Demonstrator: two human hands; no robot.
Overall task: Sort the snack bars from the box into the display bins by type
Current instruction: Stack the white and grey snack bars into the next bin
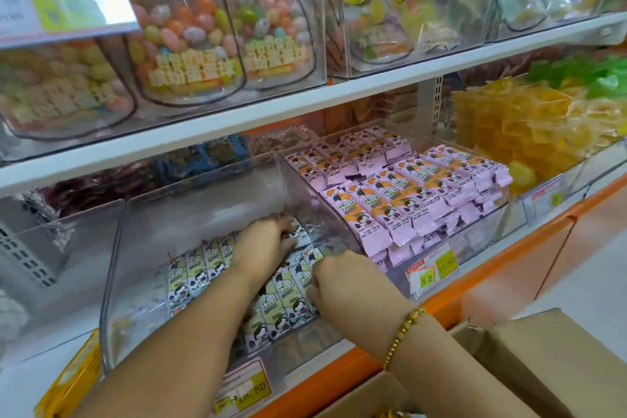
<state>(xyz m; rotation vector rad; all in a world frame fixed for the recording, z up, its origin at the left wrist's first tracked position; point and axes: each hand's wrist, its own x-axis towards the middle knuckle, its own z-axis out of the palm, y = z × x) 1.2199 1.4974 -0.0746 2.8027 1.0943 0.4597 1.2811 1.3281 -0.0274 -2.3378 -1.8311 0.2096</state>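
Both my hands are inside a clear display bin (115, 275) on the lower shelf. In it lie several pale green and white snack bars (190, 276) in rows. My left hand (264, 241) reaches to the back of the bin, fingers curled on bars there. Nearer the front, my right hand (342, 276), with a gold bracelet on its wrist, has its fingers curled down onto the front row of bars. The neighbouring bin to the right holds stacked pink snack bars (400, 193). The open cardboard box (529, 366) stands at the lower right.
Yellow sweets (509, 125) fill the bin at the far right. Jars of coloured candy (190, 30) stand on the upper shelf (305, 112). Price tags (434, 265) hang on the bin fronts above an orange shelf edge (492, 282). A yellow packet (74, 380) lies lower left.
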